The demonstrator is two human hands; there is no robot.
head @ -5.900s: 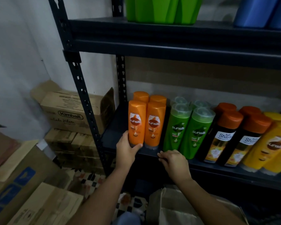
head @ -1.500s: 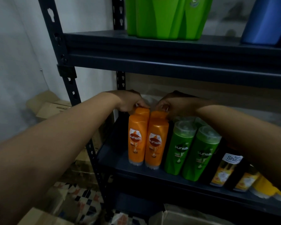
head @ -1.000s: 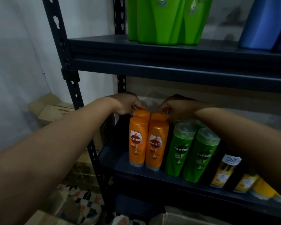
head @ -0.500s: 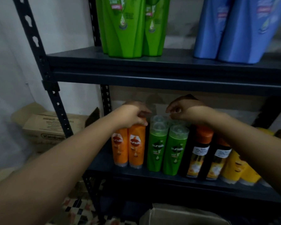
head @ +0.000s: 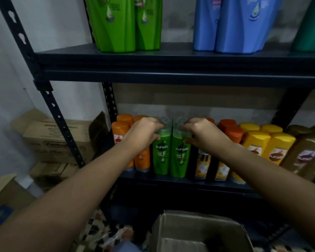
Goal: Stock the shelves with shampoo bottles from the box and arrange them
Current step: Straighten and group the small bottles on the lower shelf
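Two green Sunsilk shampoo bottles stand side by side on the lower shelf [head: 180, 185]. My left hand [head: 144, 133] grips the cap end of the left green bottle [head: 161, 157]. My right hand [head: 198, 132] grips the cap end of the right green bottle [head: 179, 159]. Orange bottles [head: 120, 131] stand to their left. To the right stand black bottles with orange caps [head: 202, 163], then yellow bottles [head: 265, 144] and brown bottles [head: 305, 153]. An open cardboard box [head: 195, 231] sits below me.
The upper shelf [head: 171, 70] carries large green bottles [head: 124, 24] and blue bottles [head: 240, 24]. A dark steel upright [head: 49, 99] runs down the left side. Cardboard boxes [head: 62, 140] are stacked on the patterned floor to the left.
Both hands have moved right from the orange bottles' caps onto the two front green bottles. The view has shifted right and up, showing more of the shelf.
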